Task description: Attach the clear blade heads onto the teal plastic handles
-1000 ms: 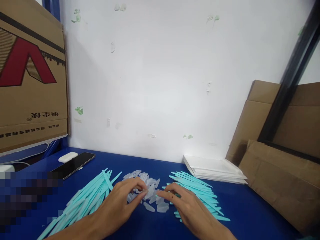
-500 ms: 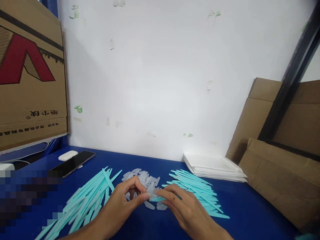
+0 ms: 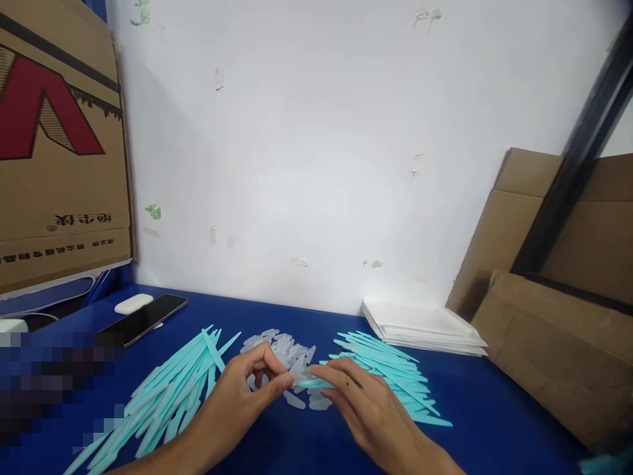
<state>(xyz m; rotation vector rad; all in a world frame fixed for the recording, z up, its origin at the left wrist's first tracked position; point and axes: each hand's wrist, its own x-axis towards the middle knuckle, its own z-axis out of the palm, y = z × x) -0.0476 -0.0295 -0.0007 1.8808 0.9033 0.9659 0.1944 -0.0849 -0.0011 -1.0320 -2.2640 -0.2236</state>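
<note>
My left hand point(image 3: 260, 376) pinches a small translucent cap, mostly covered by its thumb and index fingertips, over the heap of clear caps point(image 3: 281, 346). Facing it, my right hand point(image 3: 353, 392) is closed on a turquoise stick point(image 3: 315, 383), whose tip points left toward the left fingertips. To the left lies a pile of turquoise sticks point(image 3: 173, 379), several with translucent caps on their ends. Beside my right hand is another pile of turquoise sticks point(image 3: 390, 369), partly hidden by that hand.
A phone point(image 3: 146, 320) and a white case point(image 3: 133, 303) lie at the back left of the blue table point(image 3: 297, 448). White flat sheets point(image 3: 425, 326) are stacked at the back right. Cardboard point(image 3: 548, 363) stands at the right, a printed carton point(image 3: 64, 191) at the left.
The turquoise stick in my right hand shows more plainly, with a small gap from my left fingertips. The view has shifted slightly.
</note>
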